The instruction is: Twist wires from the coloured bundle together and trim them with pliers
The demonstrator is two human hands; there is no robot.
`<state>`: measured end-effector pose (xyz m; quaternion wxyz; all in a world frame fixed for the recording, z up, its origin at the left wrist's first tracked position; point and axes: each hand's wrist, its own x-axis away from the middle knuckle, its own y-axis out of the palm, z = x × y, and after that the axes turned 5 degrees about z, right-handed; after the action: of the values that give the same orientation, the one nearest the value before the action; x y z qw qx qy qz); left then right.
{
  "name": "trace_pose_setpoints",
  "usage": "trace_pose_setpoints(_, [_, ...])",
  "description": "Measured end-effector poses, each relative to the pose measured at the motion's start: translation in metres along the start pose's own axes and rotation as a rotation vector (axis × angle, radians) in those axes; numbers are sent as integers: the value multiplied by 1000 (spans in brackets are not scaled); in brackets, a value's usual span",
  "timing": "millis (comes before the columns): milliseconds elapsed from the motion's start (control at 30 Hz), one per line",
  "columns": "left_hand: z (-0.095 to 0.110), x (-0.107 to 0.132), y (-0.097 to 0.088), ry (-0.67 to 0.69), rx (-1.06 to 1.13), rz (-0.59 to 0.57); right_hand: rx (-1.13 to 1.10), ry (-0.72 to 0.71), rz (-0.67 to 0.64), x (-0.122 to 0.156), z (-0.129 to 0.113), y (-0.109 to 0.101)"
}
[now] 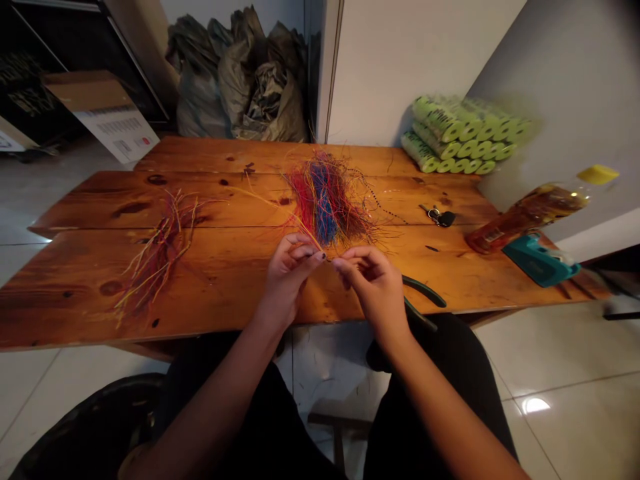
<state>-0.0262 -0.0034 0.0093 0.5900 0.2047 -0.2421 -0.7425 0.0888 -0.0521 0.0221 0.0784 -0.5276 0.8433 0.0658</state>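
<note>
Both hands meet above the front of the wooden table. My left hand (290, 277) pinches a thin orange strand (260, 199), which stretches away to the upper left. Thumb and forefinger of my right hand (373, 283) are pressed together at the near end of it; what exactly lies between these fingertips is too small to make out. Just beyond the hands lies a tangled bundle of thin red, blue and yellow strands (325, 200). A smaller loose heap of reddish and yellow strands (160, 253) rests to the left. Beside my right wrist, partly hidden, are green tool handles (425, 290).
On the table's right are keys (440, 215), a bottle of amber liquid (525, 213), a teal tape dispenser (540, 260) and stacked green rolls (460, 137). Grey sacks (240, 80) stand behind the wooden table (240, 267). A black bin (85, 427) is at lower left.
</note>
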Motion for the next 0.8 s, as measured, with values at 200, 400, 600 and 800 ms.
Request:
trace_pose_setpoints(200, [-4, 4, 5, 83, 0, 106, 496, -522, 31, 6, 4, -3])
trace_pose_setpoints(400, [-5, 4, 7, 58, 8, 146, 618, -691, -36, 4, 7, -6])
trace_pose_setpoints(600, [-6, 3, 6, 42, 57, 139, 295, -185, -160, -3, -1, -3])
trace_pose_setpoints(800, [-7, 1, 7, -10, 75, 136, -373, 573, -413, -9, -6, -3])
